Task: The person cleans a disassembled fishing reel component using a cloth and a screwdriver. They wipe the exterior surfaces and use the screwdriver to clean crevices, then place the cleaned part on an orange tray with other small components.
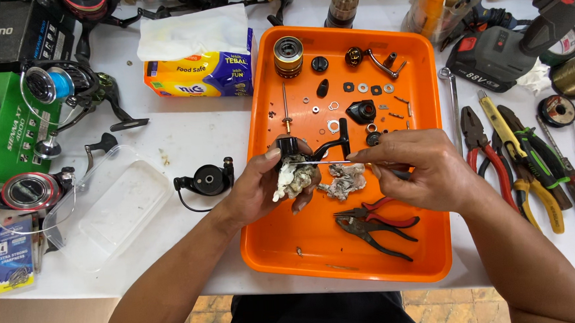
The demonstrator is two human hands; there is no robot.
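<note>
We look down on an orange tray (436,252), our landmark throughout. Over its middle, our left hand (263,189) is closed around a black reel body (293,148) wrapped partly in a soiled white tissue (295,181); thumb and fingers curl tight about it. Our right hand (426,170) pinches a thin metal rod (320,162) between thumb and forefinger, the other fingers loosely folded, with the rod's tip touching the reel body. A second crumpled tissue (344,180) lies on the tray floor just beside the hands, and red-handled pliers (376,222) rest nearer the tray's front edge. Toward the tray's far edge lie a gold spool (288,55), a black rotor piece (361,112) and scattered small washers and screws (362,87). Off the tray's left side sit a tissue pack (200,54), a clear plastic lid (116,206) and a black reel part (206,180); off its right side, assorted pliers and cutters (517,162).

In our judgement, the work goes best with the rod held level and moved in short strokes, the reel body braced firmly in the tissue, so loosened grease lands on paper and not among the small parts. Keeping both hands above the tray should let anything dropped stay inside its rim.
</note>
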